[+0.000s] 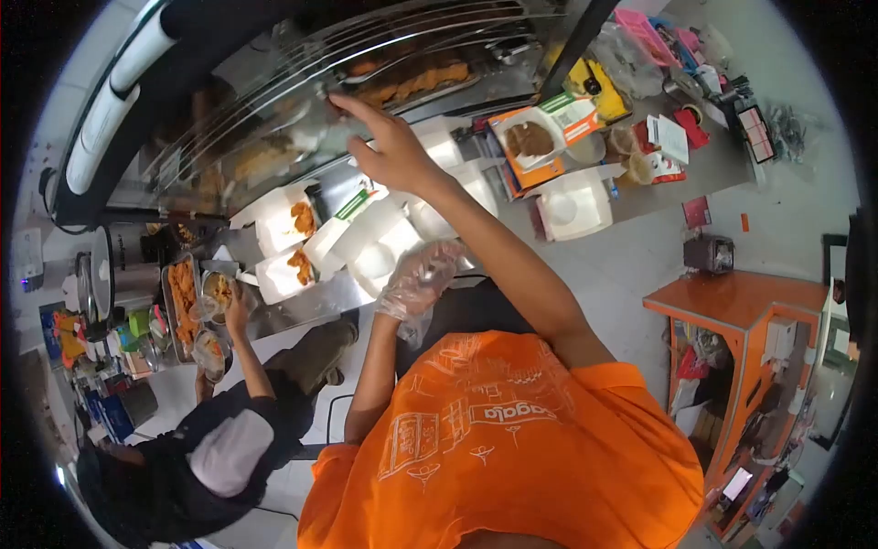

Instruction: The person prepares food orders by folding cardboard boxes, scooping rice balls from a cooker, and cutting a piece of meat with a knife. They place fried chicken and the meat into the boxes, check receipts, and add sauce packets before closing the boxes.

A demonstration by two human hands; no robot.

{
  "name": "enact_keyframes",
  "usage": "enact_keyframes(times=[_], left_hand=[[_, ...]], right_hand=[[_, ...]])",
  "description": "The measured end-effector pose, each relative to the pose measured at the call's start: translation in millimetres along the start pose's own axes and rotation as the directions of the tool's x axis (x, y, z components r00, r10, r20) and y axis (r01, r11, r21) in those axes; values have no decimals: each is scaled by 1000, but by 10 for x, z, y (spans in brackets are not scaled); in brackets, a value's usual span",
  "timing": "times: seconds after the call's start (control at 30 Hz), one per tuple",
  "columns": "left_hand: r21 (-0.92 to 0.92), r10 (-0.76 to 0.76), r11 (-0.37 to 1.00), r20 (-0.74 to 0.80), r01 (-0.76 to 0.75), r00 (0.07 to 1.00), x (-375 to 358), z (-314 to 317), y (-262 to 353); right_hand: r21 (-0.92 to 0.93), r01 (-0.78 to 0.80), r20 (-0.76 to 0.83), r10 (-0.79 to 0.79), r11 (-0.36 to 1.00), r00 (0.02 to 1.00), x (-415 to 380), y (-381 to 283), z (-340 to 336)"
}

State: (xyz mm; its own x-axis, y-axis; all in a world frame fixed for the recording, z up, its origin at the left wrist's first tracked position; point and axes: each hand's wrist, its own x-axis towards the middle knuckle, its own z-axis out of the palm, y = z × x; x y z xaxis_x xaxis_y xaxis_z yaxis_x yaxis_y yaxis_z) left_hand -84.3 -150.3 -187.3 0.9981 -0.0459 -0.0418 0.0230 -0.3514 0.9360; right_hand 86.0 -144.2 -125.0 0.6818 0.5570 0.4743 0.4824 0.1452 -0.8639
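Note:
My right hand (393,151) is bare and reaches up to the glass front of the display case (302,101). Its index finger is stretched out against the glass and the thumb stands apart, with nothing held. Lower down, my left hand (425,279) wears a loose clear plastic glove, close to the open white boxes (380,247); its fingers are blurred by the plastic. Two white boxes to the left hold fried pieces (302,218). Behind the glass lies a tray of fried food (421,84).
At the left, a co-worker (219,448) holds a bowl (218,291) beside a long tray of fried food (183,302). A box with a brown patty (530,139) stands on stacked cartons at the right. An orange shelf unit (722,302) is at the far right.

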Motion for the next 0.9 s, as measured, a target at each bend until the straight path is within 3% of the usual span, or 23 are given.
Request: enact_keyframes(times=[0.07, 0.1, 0.13, 0.17, 0.2, 0.23, 0.3, 0.37, 0.43, 0.47, 0.57, 0.63, 0.8, 0.9], left_hand=[[-70, -33, 997, -157, 23, 987, 413, 136, 98], [50, 9, 999, -246, 3, 969, 665, 136, 203], [132, 191, 980, -399, -150, 897, 983, 126, 374], [172, 234, 970, -446, -174, 864, 1302, 25, 534], [369, 327, 918, -500, -144, 802, 1643, -98, 598], [626, 480, 780, -592, -6, 647, 1990, -211, 588], [645, 93, 642, -601, 414, 794, 2611, -665, 708], [579, -334, 434, -608, 690, 720, 3009, -778, 1009], [736, 85, 445, -602, 511, 794, 3552, -1225, -340], [740, 109, 432, -610, 516, 784, 3620, -1333, -420], [698, 44, 449, -641, 558, 767, 3535, -1324, -302], [673, 13, 455, -659, 583, 752, 3450, -1333, -267], [584, -25, 525, -716, 619, 697, 3357, -1328, -171], [545, -46, 592, -713, 594, 700, 3353, -1311, -91]], right_hand=[[-37, 93, 70, -90, 995, 993, -251, -150, -719], [78, 23, 107, -32, 997, 994, -401, -262, -1131], [40, -46, 121, 41, 998, 992, -600, -279, -1530], [65, -197, 113, 189, 978, 975, -785, -290, -1863], [65, -276, 94, 269, 959, 958, -997, -236, -2179], [66, -350, 77, 345, 934, 935, -1218, -130, -2453], [-60, -417, -6, 418, 907, 909, -1688, 122, -2836], [-3, -555, -18, 554, 832, 832, -2024, 186, -3064], [33, -592, -16, 592, 805, 805, -2304, 219, -3199], [67, -627, -20, 629, 776, 777, -2392, 246, -3258], [160, -686, -39, 699, 710, 714, -2593, 300, -3399], [187, -647, -64, 667, 739, 743, -2697, 430, -3455], [102, -656, -22, 661, 748, 750, -2383, 394, -3557], [10, -573, 55, 572, 820, 819, -2004, 350, -3512]])
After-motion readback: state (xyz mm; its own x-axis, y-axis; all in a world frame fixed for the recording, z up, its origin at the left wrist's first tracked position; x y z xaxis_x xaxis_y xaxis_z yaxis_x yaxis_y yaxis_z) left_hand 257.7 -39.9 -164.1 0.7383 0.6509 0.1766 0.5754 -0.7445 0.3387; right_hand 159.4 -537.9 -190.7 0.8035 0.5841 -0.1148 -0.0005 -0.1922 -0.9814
